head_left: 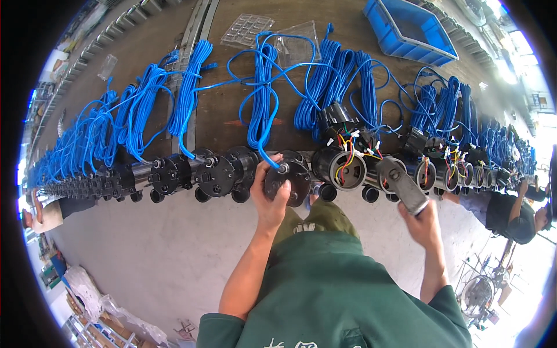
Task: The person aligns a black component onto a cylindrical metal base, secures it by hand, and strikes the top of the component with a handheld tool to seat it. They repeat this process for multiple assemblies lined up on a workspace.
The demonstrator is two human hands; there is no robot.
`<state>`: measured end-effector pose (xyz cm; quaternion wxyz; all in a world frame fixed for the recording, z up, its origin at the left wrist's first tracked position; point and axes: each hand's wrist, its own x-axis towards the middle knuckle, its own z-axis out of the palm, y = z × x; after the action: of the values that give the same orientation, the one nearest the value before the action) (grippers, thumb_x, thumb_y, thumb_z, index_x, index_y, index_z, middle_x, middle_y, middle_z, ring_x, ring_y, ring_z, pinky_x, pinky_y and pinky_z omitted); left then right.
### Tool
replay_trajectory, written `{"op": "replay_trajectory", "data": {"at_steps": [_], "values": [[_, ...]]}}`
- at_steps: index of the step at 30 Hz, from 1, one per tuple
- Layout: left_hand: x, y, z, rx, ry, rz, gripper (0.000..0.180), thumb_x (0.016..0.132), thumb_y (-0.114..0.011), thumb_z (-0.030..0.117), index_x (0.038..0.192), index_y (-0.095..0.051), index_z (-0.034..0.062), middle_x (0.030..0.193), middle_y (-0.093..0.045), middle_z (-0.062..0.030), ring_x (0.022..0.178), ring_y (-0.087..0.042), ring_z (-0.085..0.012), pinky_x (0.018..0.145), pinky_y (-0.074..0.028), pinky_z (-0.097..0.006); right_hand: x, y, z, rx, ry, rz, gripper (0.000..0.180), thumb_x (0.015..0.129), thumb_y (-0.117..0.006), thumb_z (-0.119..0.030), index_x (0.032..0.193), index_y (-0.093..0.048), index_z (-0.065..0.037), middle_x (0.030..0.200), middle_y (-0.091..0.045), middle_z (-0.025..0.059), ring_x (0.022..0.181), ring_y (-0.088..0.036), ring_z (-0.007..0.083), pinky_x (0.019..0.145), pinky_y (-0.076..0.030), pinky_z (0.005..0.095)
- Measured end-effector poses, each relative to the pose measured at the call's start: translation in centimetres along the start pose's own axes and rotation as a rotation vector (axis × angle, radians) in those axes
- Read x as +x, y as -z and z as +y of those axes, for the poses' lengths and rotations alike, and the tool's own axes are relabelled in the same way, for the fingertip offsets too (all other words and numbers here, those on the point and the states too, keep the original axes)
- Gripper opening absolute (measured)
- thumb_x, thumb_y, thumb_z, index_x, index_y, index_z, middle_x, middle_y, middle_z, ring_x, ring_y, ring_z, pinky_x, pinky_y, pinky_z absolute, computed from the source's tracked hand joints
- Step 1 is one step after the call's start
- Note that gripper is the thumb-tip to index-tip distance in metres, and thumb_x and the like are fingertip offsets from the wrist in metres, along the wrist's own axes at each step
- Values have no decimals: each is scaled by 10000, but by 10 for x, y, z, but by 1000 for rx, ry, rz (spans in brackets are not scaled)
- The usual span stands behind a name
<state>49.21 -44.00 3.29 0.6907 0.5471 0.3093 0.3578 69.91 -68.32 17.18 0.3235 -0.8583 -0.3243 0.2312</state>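
Head view, left hand (270, 194): fingers wrapped round the rim of a black round end cap (288, 176), thumb on its near edge, gripping it firmly.
Head view, end cap: seated on the mouth of a cylinder at the near edge of the workbench (232, 110), in the middle of a long row of like units; a blue cable (262, 98) enters at its centre fitting.
Head view, right hand (422, 223): closed about the handle of a grey metal tool (401, 184), raised just right of the cap, its head near an open cylinder (340, 165) showing coloured wires.
Handling, cap: probably rigid moulded plastic, fairly light alone but tied to a heavy metal body and a springy cable; looks matte, not slippery; best held by the rim, away from the cable gland.
Handling, cable: soft, coiled, likely to tug back.
Handling, tool: stiff and weighty by appearance.
Surroundings: blue crate (413, 29) at far right of the bench, clear plastic trays (246, 29) at far centre.
Hidden: right fingertips behind the handle; tool head blurred, kind unclear; fastenings on the cap too small to make out; row ends lost in the bent rim.
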Motion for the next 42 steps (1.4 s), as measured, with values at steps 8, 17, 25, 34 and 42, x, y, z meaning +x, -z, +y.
{"op": "replay_trajectory", "data": {"at_steps": [8, 17, 25, 34, 42], "values": [[1, 2, 3, 24, -3, -16, 491, 828, -660, 109, 1286, -607, -60, 1296, -609, -133, 1218, -578, -216, 1087, -426, -359, 15, -35, -64, 64, -166, -357, 268, 974, -701, -256, 997, -680, 11, 605, -568, 114, 522, -519, 184, 538, -442, 365], [1, 3, -4, 19, -28, -7, 502, 807, -721, 72, 1277, -597, -54, 1268, -609, -111, 1156, -589, -178, 1040, -461, -325, 17, -77, -70, -168, 156, -203, 315, 971, -703, -297, 937, -583, -8, 699, -649, 230, 661, -654, 452, 601, -502, 517], [5, 16, 14, 453, -494, -27, 957, 679, -945, 323, 1459, -474, 32, 1452, -481, -207, 1293, -538, -357, 1117, -435, -455, -2, -32, -147, 42, 416, -131, 206, 954, -611, -109, 1090, -663, 37, 892, -660, 100, 766, -605, 184, 708, -495, 330], [9, 24, -9, 301, -294, -102, 1005, 511, -978, 350, 1361, -529, 57, 1295, -603, -145, 1204, -586, -368, 1040, -454, -454, 32, -83, -149, -185, 113, -497, 343, 982, -683, -345, 952, -649, -4, 669, -650, 205, 604, -653, 391, 590, -497, 473], [7, 20, -1, 344, -355, -136, 933, 556, -996, 318, 1328, -545, 52, 1244, -607, -125, 1129, -625, -290, 1002, -496, -397, 1, -72, -91, -89, 119, -57, 292, 1001, -665, -271, 965, -630, 17, 655, -602, 123, 598, -578, 281, 578, -467, 365]]}}
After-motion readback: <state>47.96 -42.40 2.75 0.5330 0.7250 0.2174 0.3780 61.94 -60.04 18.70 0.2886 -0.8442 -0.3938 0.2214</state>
